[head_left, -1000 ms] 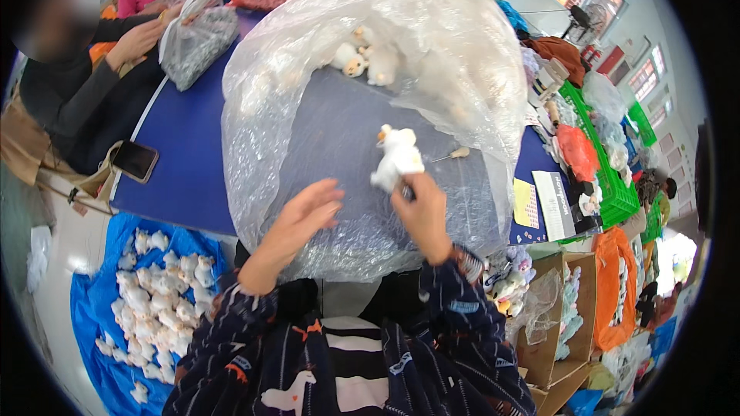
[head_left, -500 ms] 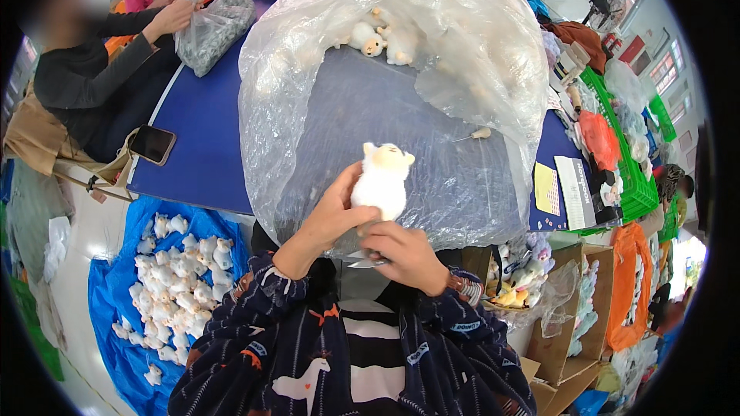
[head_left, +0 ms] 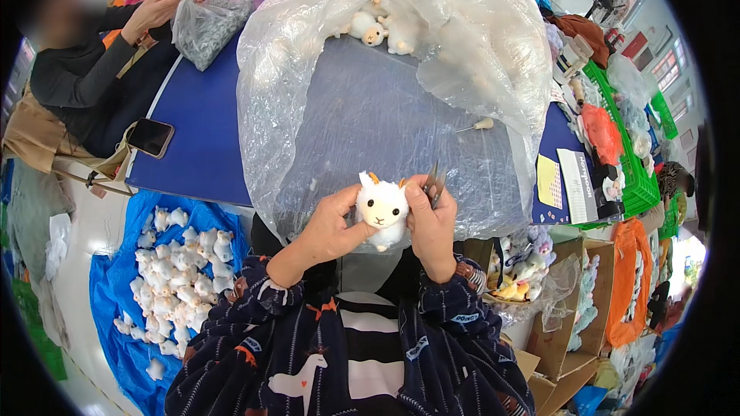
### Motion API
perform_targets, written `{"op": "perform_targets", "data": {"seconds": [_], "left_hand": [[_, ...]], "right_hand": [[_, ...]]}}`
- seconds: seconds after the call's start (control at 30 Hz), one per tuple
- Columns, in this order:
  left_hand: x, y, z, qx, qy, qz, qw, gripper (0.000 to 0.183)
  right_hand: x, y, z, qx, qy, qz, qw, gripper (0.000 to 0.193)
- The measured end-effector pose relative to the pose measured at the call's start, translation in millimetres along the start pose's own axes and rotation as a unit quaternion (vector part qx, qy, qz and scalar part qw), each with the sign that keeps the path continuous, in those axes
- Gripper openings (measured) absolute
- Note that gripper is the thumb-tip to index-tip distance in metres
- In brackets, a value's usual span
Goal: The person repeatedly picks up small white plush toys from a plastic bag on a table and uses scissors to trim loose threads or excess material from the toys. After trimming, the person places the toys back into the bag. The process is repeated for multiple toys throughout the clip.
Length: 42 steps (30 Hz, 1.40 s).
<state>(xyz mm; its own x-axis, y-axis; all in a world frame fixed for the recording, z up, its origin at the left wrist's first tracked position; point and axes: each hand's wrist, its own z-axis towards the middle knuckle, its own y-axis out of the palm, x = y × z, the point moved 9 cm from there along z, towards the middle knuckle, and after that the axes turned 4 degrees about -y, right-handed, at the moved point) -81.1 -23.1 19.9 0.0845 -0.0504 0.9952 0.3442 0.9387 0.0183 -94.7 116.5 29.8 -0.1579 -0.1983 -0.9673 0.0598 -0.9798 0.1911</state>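
Observation:
A small white plush goat (head_left: pixel 381 212) with orange horns and black eyes is held upright, face toward me, over the near edge of the plastic-covered table. My left hand (head_left: pixel 330 225) is closed around its one side. On the other side my right hand (head_left: pixel 433 223) pinches the goat by a horn or ear, thumb pressed to its head. The same hand keeps metal thread snips (head_left: pixel 435 183) tucked in its fingers, points upward. Beyond lie several more white plush toys (head_left: pixel 378 31) inside the large clear plastic bag (head_left: pixel 281 108). A wooden-handled awl (head_left: pixel 483 123) rests on the plastic to the right.
Below left, many white plush toys lie on a blue sheet (head_left: pixel 112 293). A phone (head_left: pixel 151 137) is on the blue table (head_left: pixel 196 119). A co-worker (head_left: pixel 85 77) at left handles a grey-filled bag (head_left: pixel 212 27). Cardboard boxes (head_left: pixel 559 316) and green crates (head_left: pixel 640 185) stand at right.
The goat has turned to face me and come lower. My right hand has risen from beneath it to its right side, with the snips now pointing up. The co-worker's hands have shifted.

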Motion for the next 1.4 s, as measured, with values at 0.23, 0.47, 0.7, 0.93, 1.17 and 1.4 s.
{"op": "perform_targets", "data": {"seconds": [0.23,0.47,0.7,0.93,1.17,1.4], "left_hand": [[-21,-20,11,0.080,-0.035,-0.172,0.981,0.033],[-28,-31,19,0.098,-0.093,-0.104,0.985,0.031],[6,-45,-7,0.151,0.059,0.129,0.978,0.027],[16,-48,1,0.173,0.097,0.234,0.952,0.019],[22,-41,-6,0.160,0.109,0.224,0.955,0.022],[27,-27,-28,0.174,0.205,0.310,0.912,0.027]], "right_hand": [[-17,-1,-7,-0.033,-0.129,-0.183,0.974,0.028],[-32,42,-28,-0.156,-0.317,-0.387,0.851,0.040],[5,18,5,-0.079,-0.074,-0.227,0.968,0.017],[5,16,8,-0.100,-0.061,-0.196,0.974,0.025],[-7,26,-18,-0.142,-0.233,-0.356,0.894,0.025],[18,23,-6,-0.104,-0.035,-0.206,0.972,0.019]]}}
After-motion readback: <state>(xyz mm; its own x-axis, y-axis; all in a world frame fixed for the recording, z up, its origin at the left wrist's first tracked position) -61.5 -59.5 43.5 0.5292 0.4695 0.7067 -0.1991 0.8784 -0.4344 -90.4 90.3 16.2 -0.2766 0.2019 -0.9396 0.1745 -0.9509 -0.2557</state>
